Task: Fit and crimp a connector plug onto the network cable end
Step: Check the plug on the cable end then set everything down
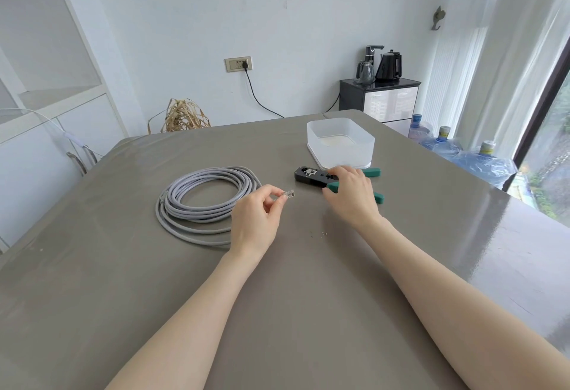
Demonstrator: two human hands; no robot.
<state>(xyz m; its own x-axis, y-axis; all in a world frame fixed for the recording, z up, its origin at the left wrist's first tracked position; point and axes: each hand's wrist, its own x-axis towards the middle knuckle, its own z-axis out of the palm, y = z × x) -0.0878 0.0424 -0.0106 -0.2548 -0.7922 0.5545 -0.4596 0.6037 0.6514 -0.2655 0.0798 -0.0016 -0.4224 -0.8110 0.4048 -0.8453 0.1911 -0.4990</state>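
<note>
Pinched a clear connector plug (289,194) in left hand (254,220) beside coiled grey cable (200,204); curled right hand (350,195) over green-handled crimper (311,175).

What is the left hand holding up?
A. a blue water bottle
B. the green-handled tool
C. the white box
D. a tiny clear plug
D: the left hand pinches a tiny clear plug between its fingers, while the right hand rests on the green-handled tool.

left hand (254,218) pinching, right hand (350,193) curled
</note>
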